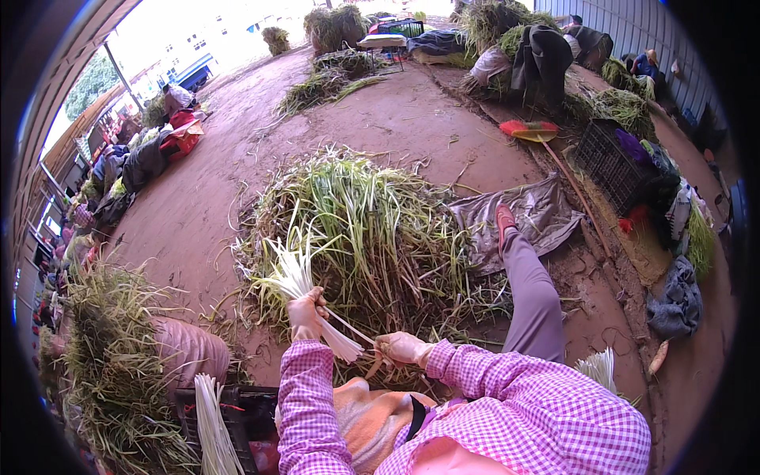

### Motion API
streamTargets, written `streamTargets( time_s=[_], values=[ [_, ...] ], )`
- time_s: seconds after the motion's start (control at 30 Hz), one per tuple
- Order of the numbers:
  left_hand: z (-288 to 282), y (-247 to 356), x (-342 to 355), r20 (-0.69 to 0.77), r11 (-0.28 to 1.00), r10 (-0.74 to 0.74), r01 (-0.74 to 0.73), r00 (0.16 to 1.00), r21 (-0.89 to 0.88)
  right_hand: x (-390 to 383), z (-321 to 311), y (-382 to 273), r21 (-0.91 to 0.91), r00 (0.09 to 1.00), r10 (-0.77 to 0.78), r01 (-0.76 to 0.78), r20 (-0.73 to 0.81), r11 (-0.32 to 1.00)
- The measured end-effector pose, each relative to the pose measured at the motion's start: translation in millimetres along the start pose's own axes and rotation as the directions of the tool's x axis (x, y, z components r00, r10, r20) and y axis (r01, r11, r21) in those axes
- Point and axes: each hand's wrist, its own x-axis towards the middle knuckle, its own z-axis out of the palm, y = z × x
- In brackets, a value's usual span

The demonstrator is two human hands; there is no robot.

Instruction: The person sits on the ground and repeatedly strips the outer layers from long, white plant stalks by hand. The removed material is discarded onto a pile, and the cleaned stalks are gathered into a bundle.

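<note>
My left hand (305,315), in a pale glove, grips a bunch of long white stalks (294,267) with pale green tips, lower middle of the view. My right hand (400,348), also gloved, is closed on a thin pale stalk (352,329) just right of the bunch, with brownish limp leaves below its fingers. In front of both hands lies a big heap of green leafy stalks (348,214), tangled with dry bits. An orange towel (356,419) covers my lap.
A black crate (253,412) with white stalks (218,419) and a pink sack (190,356) sit left. My leg (526,293) rests right by plastic sheeting (483,222). A broom (529,131), dark crates (606,158) and vegetable piles (332,83) stand beyond. Other people (180,99) sit along both sides.
</note>
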Motion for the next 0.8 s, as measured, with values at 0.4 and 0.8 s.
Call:
streamTargets(
  time_s=[0.4, 0.8],
  values=[
    [-2.1, 1.1, -7.9, 0.342, 0.960, -0.083, 0.167, 0.936, -0.225, 2.0, -101.7, 132.5, 0.633, 0.983, 0.175, -0.098, -0.061, 0.768],
    [30.6, -61.7, -36.6, 0.373, 0.945, -0.290, 0.326, 0.882, -0.037, -7.1, -76.8, 18.2, -0.842, 0.992, 0.092, -0.119, -0.083, 0.526]
  ],
)
